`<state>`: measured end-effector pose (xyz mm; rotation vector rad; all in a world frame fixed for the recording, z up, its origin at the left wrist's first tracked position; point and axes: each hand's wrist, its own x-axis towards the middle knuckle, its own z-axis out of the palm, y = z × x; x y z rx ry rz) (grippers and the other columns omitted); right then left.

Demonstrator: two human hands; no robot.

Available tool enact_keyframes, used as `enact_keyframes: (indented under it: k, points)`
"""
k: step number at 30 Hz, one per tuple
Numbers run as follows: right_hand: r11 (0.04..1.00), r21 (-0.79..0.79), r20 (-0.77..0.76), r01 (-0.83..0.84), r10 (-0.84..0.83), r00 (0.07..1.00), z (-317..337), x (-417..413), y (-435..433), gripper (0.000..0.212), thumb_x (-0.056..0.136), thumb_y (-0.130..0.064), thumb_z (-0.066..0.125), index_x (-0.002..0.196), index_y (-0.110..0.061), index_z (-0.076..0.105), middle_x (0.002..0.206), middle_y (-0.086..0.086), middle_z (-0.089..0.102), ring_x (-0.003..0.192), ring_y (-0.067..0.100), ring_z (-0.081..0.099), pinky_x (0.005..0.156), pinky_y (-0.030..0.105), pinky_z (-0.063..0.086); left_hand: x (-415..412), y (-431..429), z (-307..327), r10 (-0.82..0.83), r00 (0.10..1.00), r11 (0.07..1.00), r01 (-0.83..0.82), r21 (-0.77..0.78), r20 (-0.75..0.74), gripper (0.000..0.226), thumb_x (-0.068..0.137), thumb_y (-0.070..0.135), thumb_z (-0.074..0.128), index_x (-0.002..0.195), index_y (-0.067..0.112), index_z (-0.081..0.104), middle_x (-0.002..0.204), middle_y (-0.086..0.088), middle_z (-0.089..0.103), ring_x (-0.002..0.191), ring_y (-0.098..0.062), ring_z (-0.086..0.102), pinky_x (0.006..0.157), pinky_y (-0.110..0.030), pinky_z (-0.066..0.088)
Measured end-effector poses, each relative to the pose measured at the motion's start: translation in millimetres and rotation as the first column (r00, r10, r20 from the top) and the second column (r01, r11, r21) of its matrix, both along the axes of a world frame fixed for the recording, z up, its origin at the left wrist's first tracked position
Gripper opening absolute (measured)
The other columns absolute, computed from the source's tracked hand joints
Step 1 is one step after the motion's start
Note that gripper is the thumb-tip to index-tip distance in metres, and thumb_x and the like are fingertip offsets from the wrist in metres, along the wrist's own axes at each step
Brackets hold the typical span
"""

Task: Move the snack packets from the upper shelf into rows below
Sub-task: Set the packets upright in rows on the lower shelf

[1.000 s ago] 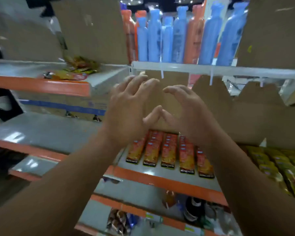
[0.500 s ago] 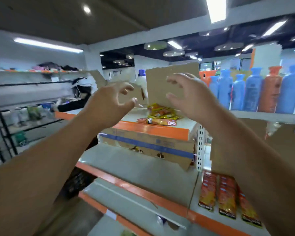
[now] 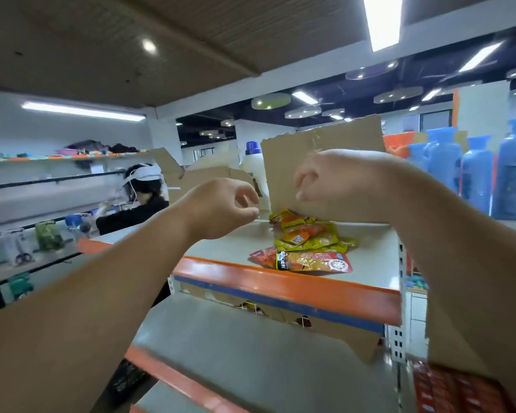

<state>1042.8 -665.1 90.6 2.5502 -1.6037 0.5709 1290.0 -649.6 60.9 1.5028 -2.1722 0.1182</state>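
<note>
Right hand [image 3: 334, 177] nears packets [image 3: 307, 242]; cardboard [image 3: 325, 141] behind

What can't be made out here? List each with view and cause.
Head view: count of the snack packets; they overlap in a heap.
Head view: print on them, too small and blurred.
Head view: red packets below, cut off by the bottom edge and the right forearm.
Head view: white bottle, partly behind the cardboard sheet.

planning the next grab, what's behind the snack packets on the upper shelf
A torn cardboard sheet stands behind the snack packets; a white bottle shows beside its left edge. The cardboard hides whatever lies further back.
</note>
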Motion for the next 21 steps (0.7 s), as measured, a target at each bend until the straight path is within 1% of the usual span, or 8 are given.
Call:
enact_keyframes:
  k: [3, 6, 9, 13, 16, 18, 20, 21]
  points:
    - [0.992, 0.115, -0.18, 0.061, -0.039, 0.983, 13, 5, -40, 0.026, 0.09, -0.056, 0.06, 0.115, -0.048, 0.065, 0.111, -0.01, 0.068, 0.1, 0.017, 0.066, 0.092, 0.044, 0.056, -3, -42, 6, -0.011, 1.0, 1.0, 0.011, 0.002, 0.013, 0.014, 0.092, 0.041, 0.068, 0.104, 0.036, 0.074, 0.094, 0.018, 0.071, 0.089, -0.004, 0.067, 0.088, -0.032, 0.056]
    - [0.988, 0.126, -0.25, 0.085, -0.051, 0.967, 19, 12, -74, 0.029, 0.092, -0.057, 0.061, 0.119, -0.048, 0.063, 0.113, -0.011, 0.066, 0.101, 0.017, 0.066, 0.094, 0.044, 0.055, -6, -81, 0, -0.048, 0.999, 0.998, 0.048, 0.043, -0.021, 0.008, 0.094, 0.036, 0.068, 0.1, 0.035, 0.074, 0.091, 0.018, 0.07, 0.088, -0.004, 0.067, 0.078, -0.025, 0.052]
    - [0.974, 0.188, -0.294, 0.126, -0.066, 0.954, 16, 21, -104, 0.029, 0.09, -0.058, 0.061, 0.117, -0.049, 0.064, 0.112, -0.016, 0.066, 0.097, 0.013, 0.066, 0.094, 0.044, 0.055, -6, -122, -12, -0.074, 0.997, 0.991, 0.074, 0.108, -0.006, 0.011, 0.092, 0.039, 0.071, 0.101, 0.034, 0.074, 0.092, 0.019, 0.07, 0.089, -0.005, 0.067, 0.082, -0.031, 0.054]
    - [0.945, 0.227, -0.34, 0.236, -0.15, 0.929, 13, 36, -131, 0.042, 0.072, -0.063, 0.057, 0.111, -0.051, 0.066, 0.104, -0.02, 0.065, 0.094, 0.015, 0.067, 0.088, 0.045, 0.059, -7, -172, -23, -0.1, 0.995, 0.98, 0.095, 0.172, 0.021, 0.015, 0.089, 0.04, 0.069, 0.102, 0.034, 0.073, 0.094, 0.016, 0.071, 0.089, -0.007, 0.067, 0.086, -0.037, 0.057]
    - [0.913, 0.287, -0.358, 0.29, -0.179, 0.917, 4, 49, -148, 0.034, 0.08, -0.056, 0.062, 0.11, -0.044, 0.07, 0.102, -0.013, 0.071, 0.09, 0.016, 0.071, 0.083, 0.046, 0.062, -15, -207, -28, -0.157, 0.982, 0.968, 0.131, 0.213, 0.108, 0.021, 0.086, 0.033, 0.064, 0.106, 0.029, 0.071, 0.1, 0.005, 0.073, 0.09, -0.017, 0.068, 0.084, -0.043, 0.06]
    - [0.886, 0.304, -0.375, 0.351, -0.227, 0.899, 0, 59, -160, 0.028, 0.089, -0.048, 0.062, 0.115, -0.038, 0.07, 0.102, -0.009, 0.072, 0.089, 0.017, 0.073, 0.084, 0.045, 0.062, -20, -231, -35, -0.202, 0.962, 0.96, 0.158, 0.23, 0.183, 0.018, 0.091, 0.028, 0.061, 0.107, 0.025, 0.067, 0.098, 0.002, 0.071, 0.087, -0.019, 0.066, 0.075, -0.036, 0.058]
    - [0.847, 0.336, -0.374, 0.413, -0.283, 0.883, -3, 68, -171, 0.029, 0.094, -0.046, 0.061, 0.12, -0.036, 0.068, 0.107, -0.004, 0.071, 0.089, 0.019, 0.074, 0.084, 0.046, 0.062, -27, -248, -41, -0.274, 0.924, 0.944, 0.205, 0.258, 0.268, 0.008, 0.097, 0.026, 0.059, 0.103, 0.027, 0.063, 0.088, 0.008, 0.066, 0.08, -0.016, 0.061, 0.065, -0.028, 0.051]
    - [0.829, 0.351, -0.369, 0.435, -0.304, 0.878, -4, 71, -176, 0.029, 0.095, -0.045, 0.061, 0.122, -0.035, 0.066, 0.108, -0.003, 0.07, 0.089, 0.019, 0.074, 0.086, 0.046, 0.062, -29, -257, -45, -0.312, 0.897, 0.932, 0.224, 0.285, 0.312, 0.011, 0.1, 0.028, 0.058, 0.107, 0.025, 0.065, 0.091, 0.007, 0.066, 0.082, -0.017, 0.061, 0.066, -0.027, 0.049]
